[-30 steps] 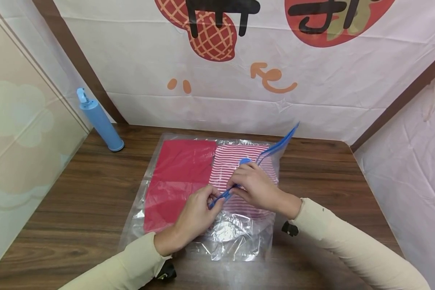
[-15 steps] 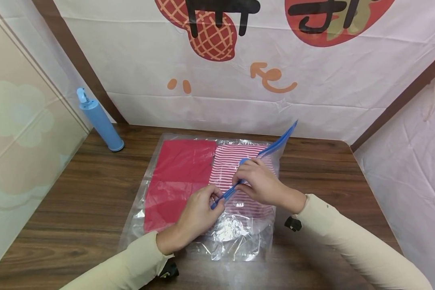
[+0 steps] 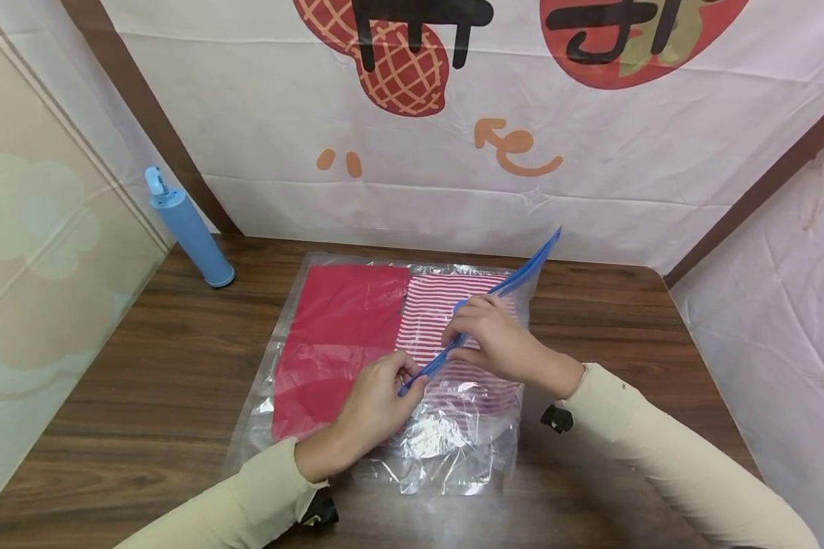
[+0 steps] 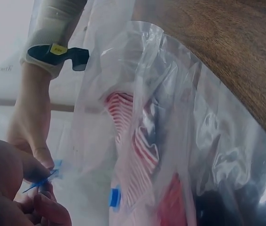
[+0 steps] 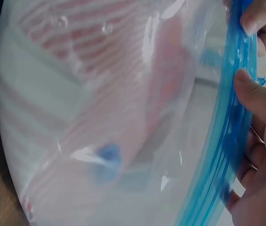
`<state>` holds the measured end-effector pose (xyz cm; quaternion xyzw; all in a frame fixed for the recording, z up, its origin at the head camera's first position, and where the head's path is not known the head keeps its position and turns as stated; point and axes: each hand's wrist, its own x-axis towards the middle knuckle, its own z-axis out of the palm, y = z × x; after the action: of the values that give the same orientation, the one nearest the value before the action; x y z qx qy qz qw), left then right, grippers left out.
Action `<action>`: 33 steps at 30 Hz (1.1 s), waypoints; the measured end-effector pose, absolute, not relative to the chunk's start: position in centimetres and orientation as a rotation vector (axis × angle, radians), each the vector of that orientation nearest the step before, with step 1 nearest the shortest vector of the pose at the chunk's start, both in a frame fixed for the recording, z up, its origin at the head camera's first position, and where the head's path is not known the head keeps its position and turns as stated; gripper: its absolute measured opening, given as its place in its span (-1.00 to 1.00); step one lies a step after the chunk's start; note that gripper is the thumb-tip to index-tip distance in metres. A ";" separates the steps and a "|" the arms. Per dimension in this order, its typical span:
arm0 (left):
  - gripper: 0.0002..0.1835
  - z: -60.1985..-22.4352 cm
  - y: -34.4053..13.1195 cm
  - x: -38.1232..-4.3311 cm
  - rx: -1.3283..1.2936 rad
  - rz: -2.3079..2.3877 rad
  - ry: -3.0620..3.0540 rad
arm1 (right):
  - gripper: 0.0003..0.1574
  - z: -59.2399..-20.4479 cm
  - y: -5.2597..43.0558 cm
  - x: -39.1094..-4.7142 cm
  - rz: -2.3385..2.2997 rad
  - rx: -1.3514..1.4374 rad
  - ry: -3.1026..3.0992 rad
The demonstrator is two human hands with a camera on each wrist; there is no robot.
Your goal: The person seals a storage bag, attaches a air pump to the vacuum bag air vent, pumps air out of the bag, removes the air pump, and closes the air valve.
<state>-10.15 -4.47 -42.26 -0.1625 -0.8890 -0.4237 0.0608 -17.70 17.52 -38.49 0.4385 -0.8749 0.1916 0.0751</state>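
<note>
A clear plastic storage bag [image 3: 453, 469] with a blue zip strip [image 3: 529, 268] lies on the table, its zip edge lifted and slanting up to the right. Inside are a folded red cloth [image 3: 346, 320] and a red-and-white striped cloth [image 3: 429, 305]. My left hand [image 3: 378, 400] pinches the strip near its lower end. Farther up the strip, my right hand [image 3: 494, 343] pinches it between thumb and fingers. The right wrist view shows the right thumb [image 5: 250, 89] pressed on the strip, and a round blue valve [image 5: 107, 162] on the bag.
A light-blue cylindrical pump [image 3: 192, 238] stands at the back left of the wooden table [image 3: 151, 381]. A printed cloth backdrop [image 3: 419, 206] rises behind the table's far edge, with more cloth walls at both sides.
My right hand has slid a short way up and right along the zip strip, away from the left hand. The left hand has stayed almost in place.
</note>
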 end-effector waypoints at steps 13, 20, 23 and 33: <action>-0.85 -42.1 -4.5 -10.0 -0.460 -1.312 -2.688 | -0.72 -38.1 18.6 -18.9 0.573 1.241 -2.665; -0.87 -42.0 -4.2 -10.1 -0.461 -1.327 -2.686 | -0.86 -38.3 18.7 -19.0 0.584 1.277 -2.624; -0.87 -42.0 -4.2 -10.2 -0.463 -1.347 -2.675 | -0.87 -38.4 18.8 -18.9 0.588 1.281 -2.626; -0.87 -42.2 -4.2 -10.2 -0.462 -1.301 -2.662 | -0.87 -38.3 18.8 -19.0 0.597 1.297 -2.618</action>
<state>-10.18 -4.17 -42.16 -0.1538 -0.8855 -0.4327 0.0713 -19.00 18.78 -38.30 0.4335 -0.8751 0.1996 0.0796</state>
